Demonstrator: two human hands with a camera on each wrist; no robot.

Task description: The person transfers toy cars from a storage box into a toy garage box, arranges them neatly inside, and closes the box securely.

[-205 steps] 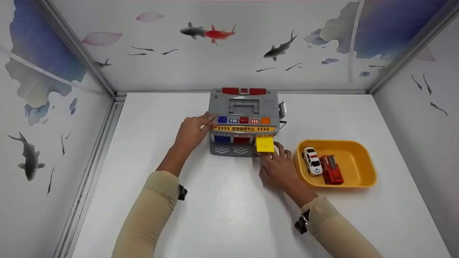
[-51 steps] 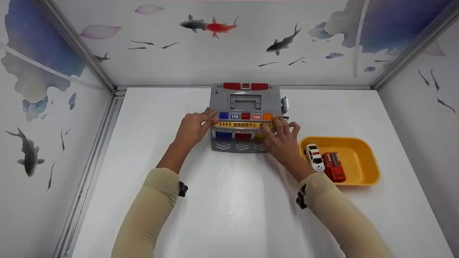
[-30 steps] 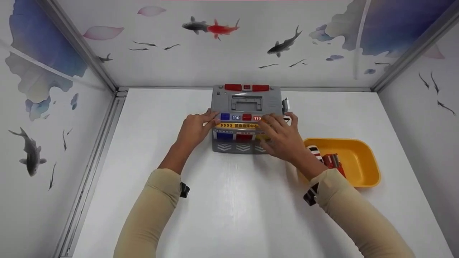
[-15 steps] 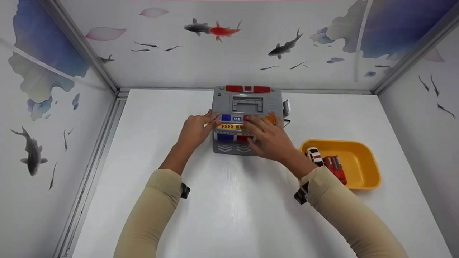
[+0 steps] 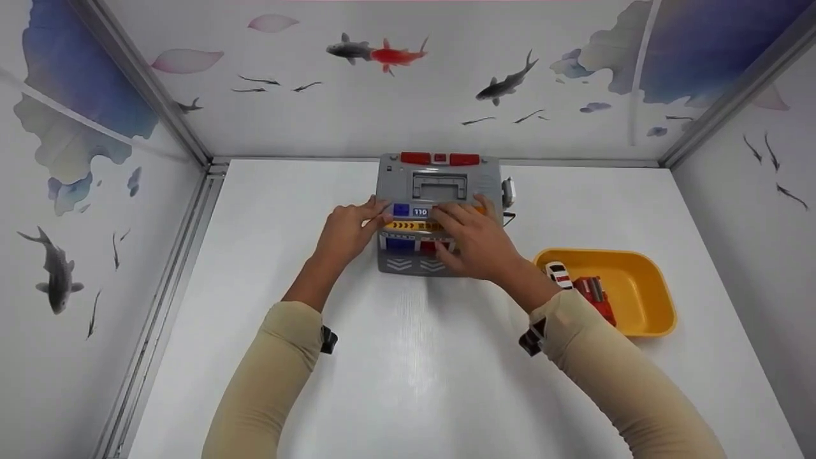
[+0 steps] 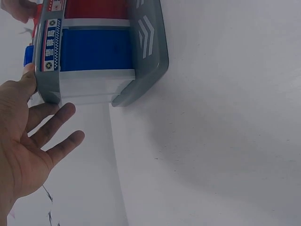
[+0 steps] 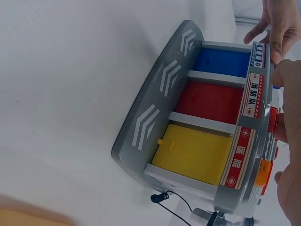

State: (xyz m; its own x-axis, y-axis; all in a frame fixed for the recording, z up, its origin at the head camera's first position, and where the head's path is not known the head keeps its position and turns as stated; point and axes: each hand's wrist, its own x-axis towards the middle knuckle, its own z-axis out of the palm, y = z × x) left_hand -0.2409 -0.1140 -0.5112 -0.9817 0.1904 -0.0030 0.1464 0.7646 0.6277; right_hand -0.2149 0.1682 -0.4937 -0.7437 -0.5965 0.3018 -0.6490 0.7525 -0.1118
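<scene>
A grey toy garage [image 5: 394,182] stands against the back wall, with coloured buttons along its roof edge. My left hand [image 5: 347,234] holds the roof's left front corner, thumb on top; its other fingers spread free in the left wrist view. My right hand [image 5: 479,245] lies over the roof's right front. In the right wrist view one of its fingers touches the red button [image 7: 273,118], beside the orange button [image 7: 263,172]. The blue door [image 7: 222,62], red door [image 7: 211,102] and yellow door [image 7: 192,151] are all down. From the head view, my right hand hides the yellow door.
An orange-yellow tray [image 5: 656,287] sits right of the garage, holding a white toy car [image 5: 559,275] and a red toy fire truck [image 5: 596,296], partly behind my right sleeve. A black cord [image 7: 181,197] hangs at the garage's right side. Printed walls enclose the table [image 5: 382,382].
The yellow door, raised outward at first, is now down. My right hand went from the garage's front up to its roof edge, then left from the orange button to the red one.
</scene>
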